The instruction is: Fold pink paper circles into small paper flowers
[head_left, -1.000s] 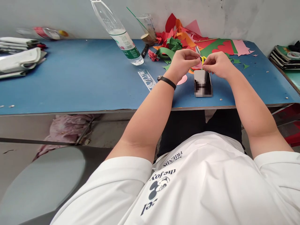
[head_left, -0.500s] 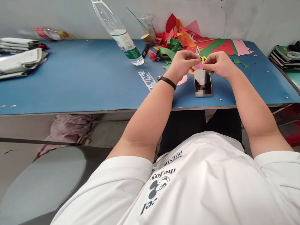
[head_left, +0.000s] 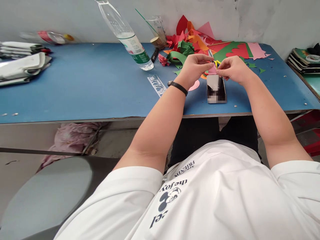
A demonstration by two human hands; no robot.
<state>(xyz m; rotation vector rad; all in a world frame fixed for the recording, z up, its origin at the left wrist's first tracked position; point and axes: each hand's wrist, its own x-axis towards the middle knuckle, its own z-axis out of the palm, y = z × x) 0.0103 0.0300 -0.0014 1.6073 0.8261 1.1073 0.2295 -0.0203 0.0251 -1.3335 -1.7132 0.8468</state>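
Note:
My left hand [head_left: 198, 66], with a dark band at the wrist, is closed in a pinch above the table. My right hand [head_left: 230, 68] faces it, thumb and fingertips pressed together. Their fingertips nearly meet; whatever small thing they pinch is too hidden to name. Just behind the fingertips are scissors [head_left: 217, 63] with yellow handles, partly covered. A pink paper piece [head_left: 212, 70] shows below the left fingertips. Nearer me, a phone [head_left: 216, 88] lies flat under the hands. A pink rounded paper piece [head_left: 194, 85] rests beside my left wrist.
Coloured paper scraps [head_left: 197, 40] are heaped against the wall. A tilted-looking water bottle [head_left: 135, 50] and a clear plastic ruler [head_left: 157, 85] are left of my hands. A carnation-like red flower [head_left: 163, 60] lies by the scraps. Folded papers [head_left: 22, 68] occupy the far left.
My fingertips have shifted very slightly, both hands still pinching close together. Everything else on the table stays in place; the view has moved a little.

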